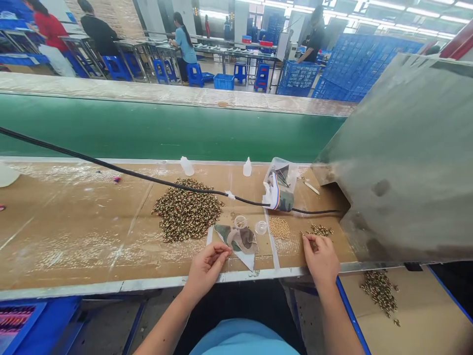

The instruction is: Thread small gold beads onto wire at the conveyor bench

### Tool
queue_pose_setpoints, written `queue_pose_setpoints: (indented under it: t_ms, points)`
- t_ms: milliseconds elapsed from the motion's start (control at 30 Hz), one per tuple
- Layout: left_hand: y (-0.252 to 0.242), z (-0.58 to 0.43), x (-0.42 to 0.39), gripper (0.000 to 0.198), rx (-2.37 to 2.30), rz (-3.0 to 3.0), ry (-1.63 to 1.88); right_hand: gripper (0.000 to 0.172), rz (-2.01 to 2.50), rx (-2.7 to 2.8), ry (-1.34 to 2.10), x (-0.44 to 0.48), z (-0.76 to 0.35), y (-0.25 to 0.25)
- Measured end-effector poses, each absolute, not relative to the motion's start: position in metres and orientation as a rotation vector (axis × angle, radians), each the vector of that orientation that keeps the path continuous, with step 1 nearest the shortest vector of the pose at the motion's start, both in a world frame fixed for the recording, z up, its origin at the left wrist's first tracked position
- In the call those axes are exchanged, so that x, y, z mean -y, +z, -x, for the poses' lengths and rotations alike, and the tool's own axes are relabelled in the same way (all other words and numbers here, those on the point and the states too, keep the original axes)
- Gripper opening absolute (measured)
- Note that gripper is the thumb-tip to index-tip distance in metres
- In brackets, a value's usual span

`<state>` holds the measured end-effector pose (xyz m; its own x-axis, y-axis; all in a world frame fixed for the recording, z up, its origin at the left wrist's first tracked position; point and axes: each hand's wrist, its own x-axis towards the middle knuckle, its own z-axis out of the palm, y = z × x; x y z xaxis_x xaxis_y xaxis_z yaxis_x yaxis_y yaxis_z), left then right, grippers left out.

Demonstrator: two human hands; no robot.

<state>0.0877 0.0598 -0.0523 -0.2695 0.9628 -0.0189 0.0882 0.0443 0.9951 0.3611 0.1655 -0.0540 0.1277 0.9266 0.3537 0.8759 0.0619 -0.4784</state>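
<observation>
- Camouflage-print cloth piece in green and brown [238, 239], roughly triangular, lies just below the centre of the frame, with a white sheet [247, 260] showing under its lower edge.
- Left hand [207, 266], lower centre, has thumb and fingertips drawn together at the cloth's left edge; whether anything is pinched between them I cannot tell.
- Right hand [322, 261], lower right of centre and well apart from the left, has its fingertips close together beside a small cluster of gold-and-dark shiny pieces [322, 230]; I cannot tell whether they grip one.
- Round beige beads [279, 227] lie in a flat patch between the two hands, near a clear round plastic dish [260, 227].
- Large heap of gold-and-dark shiny pieces [190, 212] spreads left of centre on the brown cardboard table covering [88, 236].
- Two small white plastic bottles [247, 167] stand above, near the long green belt [166, 128].
- Black cable [111, 168] crosses from the left edge towards the large grey panel [399, 162] at right.
</observation>
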Motion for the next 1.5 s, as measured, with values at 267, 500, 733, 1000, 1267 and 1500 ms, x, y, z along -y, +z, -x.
queue_pose_setpoints:
  t_ms: [267,500,733,1000,1267,1500]
  points:
    - [-0.057,-0.088,-0.058,0.015,-1.485,-1.093,1.343,0.062,1.663,1.755,0.030,-0.159,-0.354,-0.053]
    - [-0.064,-0.088,-0.059,0.009,-1.472,-1.106,1.382,0.056,1.385,1.934,0.153,-0.147,-0.319,-0.056]
    - [-0.070,-0.084,-0.052,0.009,-1.575,-1.112,1.507,0.072,1.533,1.870,0.390,-0.148,-0.321,-0.067]
    - [-0.059,-0.038,-0.051,0.011,-2.082,-1.234,1.565,0.076,1.565,1.888,0.348,-0.145,-0.322,-0.072]
    - [-0.059,-0.041,-0.066,0.018,-2.164,-1.472,1.305,0.074,1.509,1.891,0.363,-0.147,-0.323,-0.071]
    - [-0.058,-0.040,-0.065,0.015,-2.177,-1.500,1.268,0.069,1.453,1.891,0.336,-0.147,-0.324,-0.072]
